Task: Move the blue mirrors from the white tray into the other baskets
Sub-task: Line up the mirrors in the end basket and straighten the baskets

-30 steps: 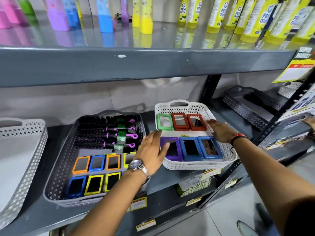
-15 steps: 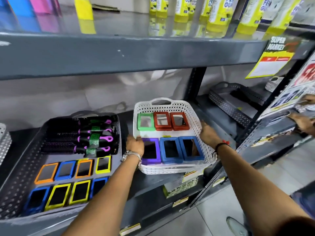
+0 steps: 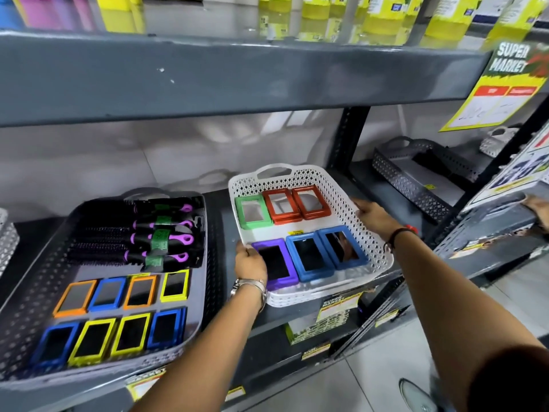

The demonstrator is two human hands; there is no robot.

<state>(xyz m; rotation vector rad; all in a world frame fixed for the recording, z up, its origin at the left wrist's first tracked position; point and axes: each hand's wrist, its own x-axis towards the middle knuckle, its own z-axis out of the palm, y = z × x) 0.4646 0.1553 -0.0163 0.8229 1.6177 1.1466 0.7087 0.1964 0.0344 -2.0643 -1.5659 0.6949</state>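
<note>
The white tray (image 3: 332,185) sits on the grey shelf, right of centre. Two blue mirrors (image 3: 309,257) (image 3: 341,243) lie side by side in its front row, next to a purple mirror (image 3: 276,263). A green mirror and two red ones fill its back row. My left hand (image 3: 251,260) grips the tray's left rim beside the purple mirror. On the tray's right rim my right hand (image 3: 374,217) holds fast. The grey basket (image 3: 38,263) to the left holds hairbrushes and several orange, blue and yellow mirrors.
A dark grey basket (image 3: 416,185) stands on the shelf to the right, beyond a black upright post (image 3: 347,135). The upper shelf (image 3: 237,72) overhangs the trays. Another person's hand (image 3: 537,208) rests at the far right edge. A white basket edge (image 3: 7,239) shows far left.
Both hands reached from above the tray to its two side rims and closed on them. The view has shifted right and moved closer.
</note>
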